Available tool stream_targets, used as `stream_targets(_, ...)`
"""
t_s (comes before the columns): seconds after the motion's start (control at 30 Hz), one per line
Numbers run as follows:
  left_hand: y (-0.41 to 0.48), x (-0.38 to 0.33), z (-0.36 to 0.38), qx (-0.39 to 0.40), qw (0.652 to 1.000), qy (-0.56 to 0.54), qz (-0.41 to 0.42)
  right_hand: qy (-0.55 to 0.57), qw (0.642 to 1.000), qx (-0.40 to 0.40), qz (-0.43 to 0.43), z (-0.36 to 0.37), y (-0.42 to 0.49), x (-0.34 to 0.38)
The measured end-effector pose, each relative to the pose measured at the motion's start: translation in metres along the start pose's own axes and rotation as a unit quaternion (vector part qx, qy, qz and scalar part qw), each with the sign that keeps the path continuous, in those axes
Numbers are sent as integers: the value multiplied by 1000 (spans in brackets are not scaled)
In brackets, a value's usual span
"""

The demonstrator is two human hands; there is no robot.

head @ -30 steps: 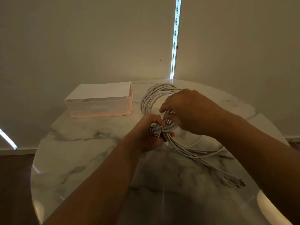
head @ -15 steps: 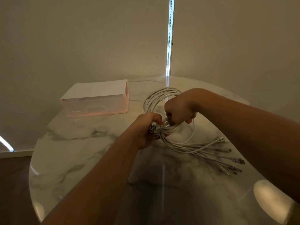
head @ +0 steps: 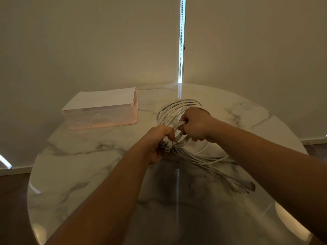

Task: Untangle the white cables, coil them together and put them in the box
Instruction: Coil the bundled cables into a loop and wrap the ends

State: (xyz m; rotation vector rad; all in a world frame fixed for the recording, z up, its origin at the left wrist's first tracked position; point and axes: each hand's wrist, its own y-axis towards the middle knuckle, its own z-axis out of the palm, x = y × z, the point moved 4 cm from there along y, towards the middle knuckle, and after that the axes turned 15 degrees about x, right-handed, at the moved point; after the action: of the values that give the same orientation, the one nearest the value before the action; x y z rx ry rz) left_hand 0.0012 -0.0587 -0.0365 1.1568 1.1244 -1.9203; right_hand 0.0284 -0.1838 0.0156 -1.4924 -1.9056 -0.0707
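Pale roller blinds (head: 88,41) fill the background, split by a thin strip of daylight (head: 182,41), and in front of them stands a round marble table (head: 85,174) with grey veining. At the table's far left sits the box (head: 100,117), a translucent pink container with a flat white top; it rests well apart from the hands. Right of it, near the middle of the table, the left hand (head: 157,144) is curled tightly round a cluster of plugs (head: 166,147) at one end of the white cables (head: 169,110). These cables rise from that grip in a loose, many-stranded loop standing behind both hands. Just beside it, the right hand (head: 196,123) is fisted round several strands of the same loop, knuckles up, close to the left hand but seemingly not touching it. Further right, the uncoiled tails (head: 203,160) trail across the marble towards the near right edge, passing under the right forearm and ending in what look like small connectors (head: 246,188), too blurred to tell apart.
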Motion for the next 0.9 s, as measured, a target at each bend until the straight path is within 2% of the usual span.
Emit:
stream_targets(0.07, 0, 0, 1, 7, 1000, -2, -5, 56, 998, 12, 5, 1, -2, -3)
stream_targets(0.27, -1, -3, 6, 77, 997, -22, -5, 203, 969, 141, 15, -10, -10, -11)
stream_targets(0.4, -2, -5, 6, 82, 996, -33, 4, 204, 952, 230, -19, -14, -14, -12)
stream_targets(0.53, -2, -4, 4, 71, 997, -33, 15, 182, 951, 239, -71, -19, -22, -6)
stream_targets(0.6, 0, -3, 1, 50, 998, -40, 23, 86, 976, 179, -84, -20, -27, 3)
stream_targets(0.67, 3, -3, -1, 37, 997, -58, 37, -67, 988, 81, -113, -18, -32, 14)
stream_targets(0.77, 4, -3, -6, 16, 994, -99, 51, -233, 940, -57, -243, -10, -55, 28)
stream_targets(0.8, 3, -2, -8, 13, 992, -116, 53, -228, 923, -91, -297, -11, -67, 30)
stream_targets(0.83, 2, -2, -9, 17, 989, -133, 55, -171, 920, -124, -330, -15, -76, 26)
stream_targets(0.9, 1, -4, -7, 26, 984, -162, 66, 10, 920, -205, -335, -26, -80, 7)
